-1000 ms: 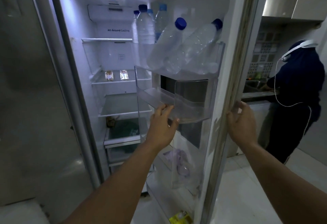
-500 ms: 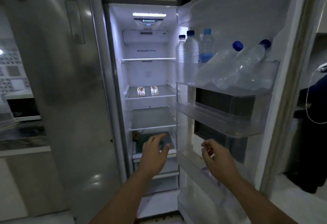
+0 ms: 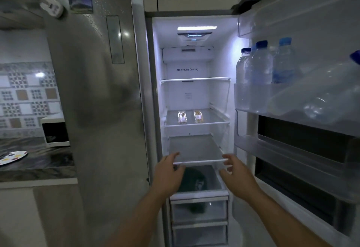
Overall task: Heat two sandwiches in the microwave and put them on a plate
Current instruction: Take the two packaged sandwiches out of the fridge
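The refrigerator (image 3: pixel 194 100) fills the view, its right door (image 3: pixel 303 71) swung wide with water bottles (image 3: pixel 261 65) racked in the door bin, while the left door (image 3: pixel 97 90) is closed. Off to the left, a microwave (image 3: pixel 55 132) sits on the counter (image 3: pixel 39 166) with a patterned plate (image 3: pixel 11 157) in front of it. Inside, on the middle glass shelf (image 3: pixel 196 124), lie two wrapped sandwiches (image 3: pixel 190 117) side by side, a little apart, their long axes running front to back. Both lie above and beyond the hands, one shelf higher than the shelf edge at which the fingers hover. The left hand (image 3: pixel 168 172) and right hand (image 3: pixel 236 172) are both spread loosely, fingers relaxed, holding nothing. The left sandwich sits roughly above the left hand; the right sandwich is nearer the middle, so the right hand likely faces the longer, inward reach.
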